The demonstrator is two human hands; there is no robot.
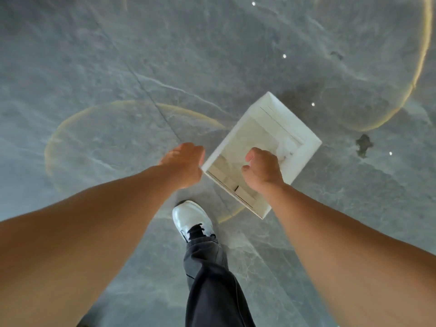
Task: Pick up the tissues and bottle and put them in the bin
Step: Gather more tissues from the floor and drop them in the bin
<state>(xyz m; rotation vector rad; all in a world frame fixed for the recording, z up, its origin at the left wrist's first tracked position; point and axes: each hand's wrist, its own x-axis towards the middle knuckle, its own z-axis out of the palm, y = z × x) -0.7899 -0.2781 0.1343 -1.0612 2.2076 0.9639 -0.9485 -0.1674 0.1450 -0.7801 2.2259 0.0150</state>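
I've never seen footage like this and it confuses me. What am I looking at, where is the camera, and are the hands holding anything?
There is no machine here: the single picture comes from a wide-angle camera worn on a person's head, looking down. The two bare arms are that person's own. Below them is a grey marbled stone floor, and on it stands a white square open-topped bin. The right hand hovers over the bin's opening, fingers loosely curled; something pale lies inside just beyond it, too blurred to name. The left hand is beside the bin's corner, holding nothing visible. The white shoe and dark trouser leg are the person's too.
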